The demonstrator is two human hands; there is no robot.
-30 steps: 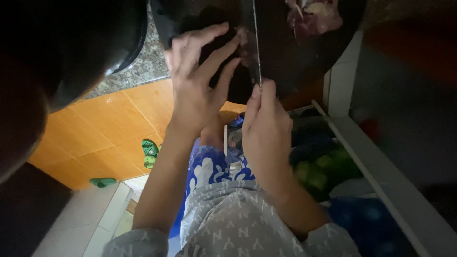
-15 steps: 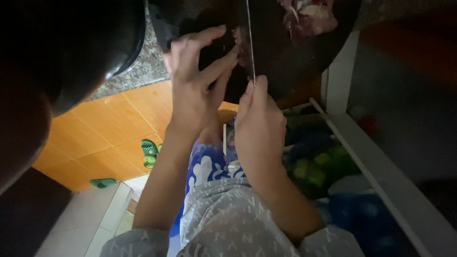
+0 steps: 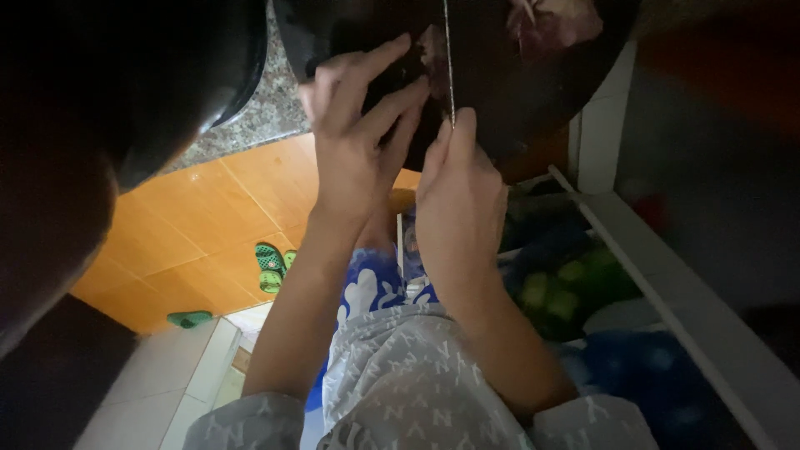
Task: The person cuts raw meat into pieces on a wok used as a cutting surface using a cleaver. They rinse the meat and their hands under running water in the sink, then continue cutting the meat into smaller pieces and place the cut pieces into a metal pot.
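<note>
Dim light, view from above. A dark round cutting board (image 3: pixel 517 92) is seen at the top centre of the frame, resting on a speckled stone counter (image 3: pixel 267 117). A knife (image 3: pixel 449 58) is held edge-down over the board by the right hand (image 3: pixel 462 208), which is closed around the handle, with thumb and forefinger pinched at the base of the blade; the handle itself is hidden in the fist. The blade's long axis runs straight up the frame, away from the body. A small piece of pinkish meat (image 3: pixel 432 52) is pressed down by the left hand (image 3: pixel 358 142), fingers spread flat and slightly curled, fingertips (image 3: pixel 400 42) just left of the blade. The meat lies directly between those fingertips and the knife, touching or nearly touching the blade on its left side; actual contact cannot be made out. The left hand is nearer to the meat; the right hand sits below it in the frame, behind the blade. More meat (image 3: pixel 554 21) is noted at the upper right of the board, well apart from both hands. At left a dark pan (image 3: pixel 208 75) is seen; lower left, orange floor tiles (image 3: pixel 192 233) and green sandals (image 3: pixel 271 267).
</note>
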